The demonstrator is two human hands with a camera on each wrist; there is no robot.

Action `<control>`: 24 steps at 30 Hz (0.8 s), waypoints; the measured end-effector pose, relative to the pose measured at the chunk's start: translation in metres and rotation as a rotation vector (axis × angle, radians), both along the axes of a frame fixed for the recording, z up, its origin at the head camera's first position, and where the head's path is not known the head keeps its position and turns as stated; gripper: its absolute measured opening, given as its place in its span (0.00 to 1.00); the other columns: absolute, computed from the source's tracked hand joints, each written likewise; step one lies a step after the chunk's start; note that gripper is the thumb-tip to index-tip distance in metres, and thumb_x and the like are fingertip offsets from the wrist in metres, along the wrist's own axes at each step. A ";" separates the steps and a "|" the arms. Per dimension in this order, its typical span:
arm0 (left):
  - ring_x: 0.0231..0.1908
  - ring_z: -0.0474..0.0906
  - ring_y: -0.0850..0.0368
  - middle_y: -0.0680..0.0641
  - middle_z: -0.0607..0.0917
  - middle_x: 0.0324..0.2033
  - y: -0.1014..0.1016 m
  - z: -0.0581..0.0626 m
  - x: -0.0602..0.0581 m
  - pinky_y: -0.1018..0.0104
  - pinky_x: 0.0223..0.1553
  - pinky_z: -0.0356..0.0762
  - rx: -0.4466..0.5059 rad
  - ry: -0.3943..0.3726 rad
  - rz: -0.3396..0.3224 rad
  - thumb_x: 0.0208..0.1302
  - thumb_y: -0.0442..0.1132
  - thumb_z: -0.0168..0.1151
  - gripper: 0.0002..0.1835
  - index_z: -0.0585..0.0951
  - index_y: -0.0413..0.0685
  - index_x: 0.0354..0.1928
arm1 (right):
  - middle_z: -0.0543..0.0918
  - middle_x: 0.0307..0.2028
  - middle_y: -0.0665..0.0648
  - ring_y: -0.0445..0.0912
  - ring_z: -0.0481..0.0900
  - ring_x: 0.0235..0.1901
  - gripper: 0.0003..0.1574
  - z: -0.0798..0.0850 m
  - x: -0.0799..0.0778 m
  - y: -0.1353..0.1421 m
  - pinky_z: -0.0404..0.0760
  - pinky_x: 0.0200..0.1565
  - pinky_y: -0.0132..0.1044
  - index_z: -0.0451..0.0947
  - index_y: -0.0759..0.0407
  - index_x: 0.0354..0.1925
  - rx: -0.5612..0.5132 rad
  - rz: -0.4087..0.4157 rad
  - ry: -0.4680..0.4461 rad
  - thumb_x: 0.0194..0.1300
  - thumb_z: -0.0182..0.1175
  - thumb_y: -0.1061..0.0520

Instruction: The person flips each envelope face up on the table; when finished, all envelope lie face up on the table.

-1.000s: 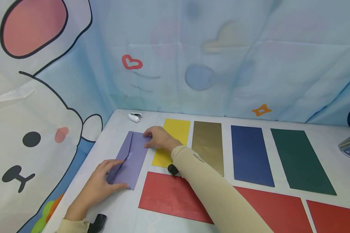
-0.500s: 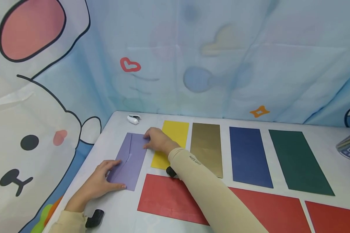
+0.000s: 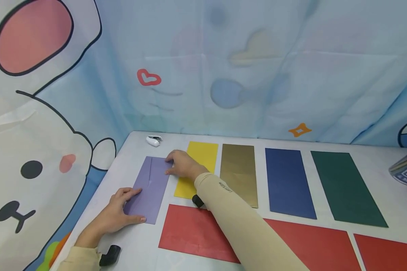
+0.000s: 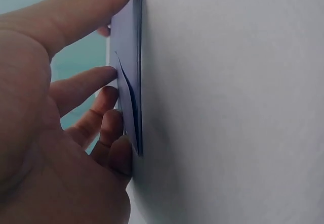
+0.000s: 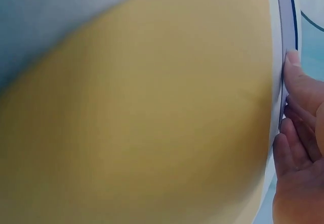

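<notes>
- Your left hand [image 3: 113,213] spreads wide, touching the near end and left edge of 1 purple envelope [image 3: 152,192], flat on the table [image 3: 139,250].
- Your right hand [image 3: 183,164] touches its upper right edge, thumb and fingers apart.
- It should prove light, thin, easily creased; take both long edges.
- Beyond: 1 yellow piece [image 3: 203,155], 1 gold piece [image 3: 239,173], 1 blue piece [image 3: 289,184], 1 green piece [image 3: 349,188], apparently 3 red pieces [image 3: 190,233].

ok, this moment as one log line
purple envelope: on table, flap slightly gapped | left hand: touching its lower end | right hand: touching upper right edge
</notes>
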State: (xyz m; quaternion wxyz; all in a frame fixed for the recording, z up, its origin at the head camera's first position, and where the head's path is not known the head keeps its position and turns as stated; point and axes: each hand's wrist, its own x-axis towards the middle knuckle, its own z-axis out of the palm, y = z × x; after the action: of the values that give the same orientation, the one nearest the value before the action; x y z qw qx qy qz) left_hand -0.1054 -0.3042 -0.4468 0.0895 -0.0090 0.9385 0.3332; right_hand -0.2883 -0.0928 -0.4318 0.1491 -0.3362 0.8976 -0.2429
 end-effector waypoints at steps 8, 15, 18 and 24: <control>0.66 0.57 0.32 0.37 0.62 0.67 0.002 0.004 -0.002 0.30 0.60 0.63 -0.020 -0.012 -0.032 0.48 0.52 0.82 0.53 0.66 0.45 0.74 | 0.77 0.62 0.56 0.48 0.72 0.63 0.30 0.000 0.002 0.001 0.66 0.66 0.36 0.78 0.61 0.63 -0.014 -0.017 -0.028 0.66 0.69 0.52; 0.64 0.59 0.32 0.34 0.63 0.67 0.008 0.013 -0.002 0.31 0.58 0.67 -0.101 -0.038 -0.051 0.47 0.54 0.81 0.53 0.67 0.43 0.74 | 0.74 0.65 0.57 0.49 0.68 0.67 0.29 0.002 0.006 0.000 0.63 0.68 0.36 0.75 0.62 0.66 0.083 0.050 0.043 0.71 0.64 0.52; 0.62 0.62 0.32 0.33 0.66 0.65 0.015 0.021 -0.004 0.32 0.55 0.70 -0.194 -0.036 -0.071 0.47 0.53 0.81 0.51 0.69 0.39 0.71 | 0.73 0.66 0.57 0.49 0.68 0.67 0.29 0.006 0.009 0.001 0.63 0.67 0.36 0.74 0.61 0.67 0.103 0.096 0.075 0.73 0.62 0.52; 0.60 0.64 0.31 0.32 0.69 0.63 0.044 0.036 -0.010 0.32 0.56 0.67 -0.264 0.067 -0.085 0.54 0.46 0.76 0.41 0.73 0.38 0.68 | 0.76 0.63 0.55 0.49 0.70 0.64 0.28 0.011 0.007 0.022 0.64 0.67 0.38 0.75 0.58 0.66 -0.022 0.069 0.087 0.71 0.63 0.51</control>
State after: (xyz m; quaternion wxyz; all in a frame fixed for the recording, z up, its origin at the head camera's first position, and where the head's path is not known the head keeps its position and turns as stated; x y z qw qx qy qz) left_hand -0.1150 -0.2607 -0.4112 0.0704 0.0301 0.9762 0.2030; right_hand -0.2812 -0.0711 -0.4203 0.1146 -0.3788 0.8884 -0.2325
